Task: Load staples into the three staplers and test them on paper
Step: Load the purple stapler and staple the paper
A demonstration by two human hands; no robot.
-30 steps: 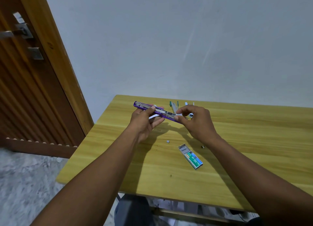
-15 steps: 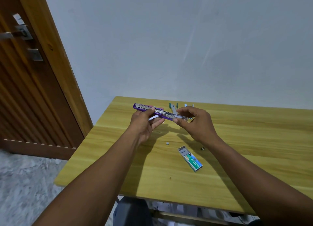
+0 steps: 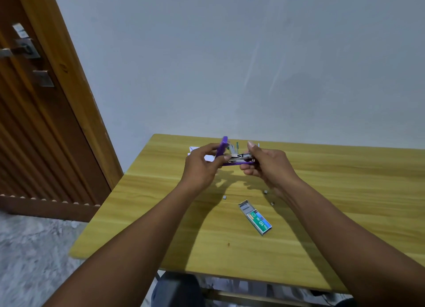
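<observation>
head view: the loading step, with one of the three staplers in hand. the purple stapler [image 3: 239, 161] is held in the air over the far part of the worktop [image 3: 161, 214], its lid swung up (the metal staple channel lies exposed). the left hand [image 3: 201, 166] has its fingers [image 3: 208, 148] clamped on the lid and hinge end. the right hand [image 3: 270, 166] pinches the front end of the base, with its index finger raised clear. the staple box [image 3: 255, 217], open at one end, lies on the worktop nearer the person, with loose staple fragments [image 3: 224, 197] near it. white paper [image 3: 195, 149] lies behind the left hand. whether a strip sits in the channel cannot be told. judged next move: seat a strip squarely if none is there, then press the lid down until it latches.
</observation>
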